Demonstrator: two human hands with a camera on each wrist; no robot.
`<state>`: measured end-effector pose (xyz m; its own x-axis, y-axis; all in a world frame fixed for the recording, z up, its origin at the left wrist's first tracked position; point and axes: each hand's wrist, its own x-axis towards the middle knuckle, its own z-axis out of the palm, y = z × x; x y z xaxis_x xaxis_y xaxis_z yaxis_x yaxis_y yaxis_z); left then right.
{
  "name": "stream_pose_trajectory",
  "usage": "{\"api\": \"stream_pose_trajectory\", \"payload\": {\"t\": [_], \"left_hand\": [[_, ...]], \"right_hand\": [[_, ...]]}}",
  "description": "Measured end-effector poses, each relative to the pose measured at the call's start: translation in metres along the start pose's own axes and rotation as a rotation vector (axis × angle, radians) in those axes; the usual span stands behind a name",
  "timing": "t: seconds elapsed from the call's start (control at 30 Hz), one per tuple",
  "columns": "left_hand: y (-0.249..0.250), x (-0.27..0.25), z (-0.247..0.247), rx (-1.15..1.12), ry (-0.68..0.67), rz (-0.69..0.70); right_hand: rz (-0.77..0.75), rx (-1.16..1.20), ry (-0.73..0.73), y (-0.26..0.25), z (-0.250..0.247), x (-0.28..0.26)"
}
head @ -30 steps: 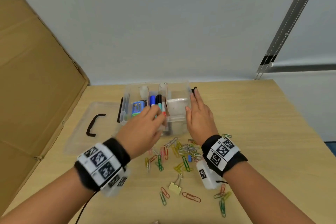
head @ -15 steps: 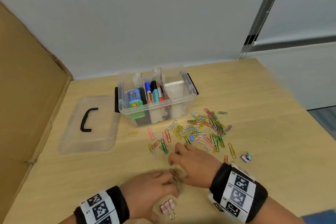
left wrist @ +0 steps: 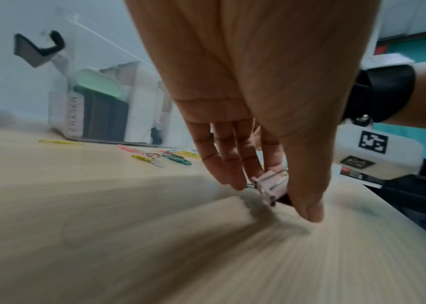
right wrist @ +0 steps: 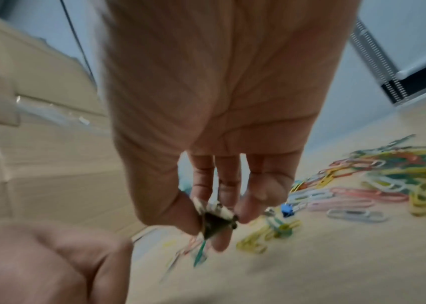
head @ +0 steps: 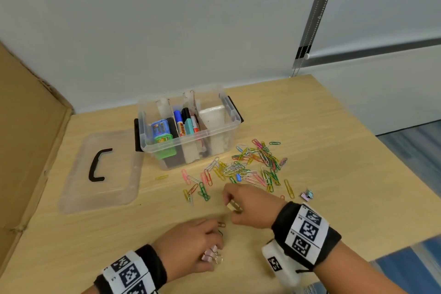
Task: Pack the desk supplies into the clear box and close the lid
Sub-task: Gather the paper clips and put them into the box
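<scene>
Since half a second ago both hands have kept low at the near edge of the table, and the right hand has lifted slightly. The left hand pinches a pink binder clip between thumb and fingers, just above the wood. The right hand pinches a small pale binder clip, though blur makes its colour uncertain. The clear box stands open, ahead and slightly left of both hands, its long axis running left to right. Its lid lies flat to its left. Loose paper clips lie between hands and box. Judged, the right hand is nearer.
</scene>
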<state>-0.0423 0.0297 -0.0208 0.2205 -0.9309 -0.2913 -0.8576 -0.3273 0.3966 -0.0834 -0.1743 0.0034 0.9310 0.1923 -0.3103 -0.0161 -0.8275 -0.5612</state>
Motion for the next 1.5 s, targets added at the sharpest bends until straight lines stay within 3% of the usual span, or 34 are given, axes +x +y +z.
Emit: {"api": "stream_pose_trajectory", "payload": {"t": [0.13, 0.27, 0.33, 0.43, 0.6, 0.87, 1.07, 1.33, 1.5], "left_hand": [[-0.004, -0.001, -0.002, -0.073, 0.085, -0.092], [-0.007, 0.003, -0.009, -0.124, 0.155, -0.162], [-0.011, 0.008, -0.011, -0.149, 0.183, -0.192], [-0.013, 0.017, -0.017, -0.183, 0.229, -0.213], [-0.003, 0.036, -0.028, -0.180, 0.315, -0.244], [0.008, 0.060, -0.024, -0.230, 0.359, -0.334], [0.011, 0.096, -0.032, -0.247, 0.409, -0.527], [0.014, 0.134, -0.040, -0.104, 0.302, -0.630], [0.011, 0.139, -0.044, -0.049, 0.306, -0.658]], "right_hand": [[0.092, 0.120, 0.122, 0.023, -0.028, -0.018], [0.298, -0.022, 0.253, 0.059, -0.066, -0.044], [0.437, -0.147, 0.216, 0.077, -0.082, -0.058], [0.576, -0.244, 0.014, 0.096, -0.086, -0.069], [0.509, -0.243, -0.186, 0.111, -0.062, -0.060], [0.401, -0.321, -0.155, 0.115, -0.063, -0.050], [0.395, -0.403, -0.156, 0.112, -0.064, -0.040], [0.387, -0.446, -0.148, 0.115, -0.059, -0.037], [0.361, -0.392, -0.184, 0.117, -0.065, -0.038]]}}
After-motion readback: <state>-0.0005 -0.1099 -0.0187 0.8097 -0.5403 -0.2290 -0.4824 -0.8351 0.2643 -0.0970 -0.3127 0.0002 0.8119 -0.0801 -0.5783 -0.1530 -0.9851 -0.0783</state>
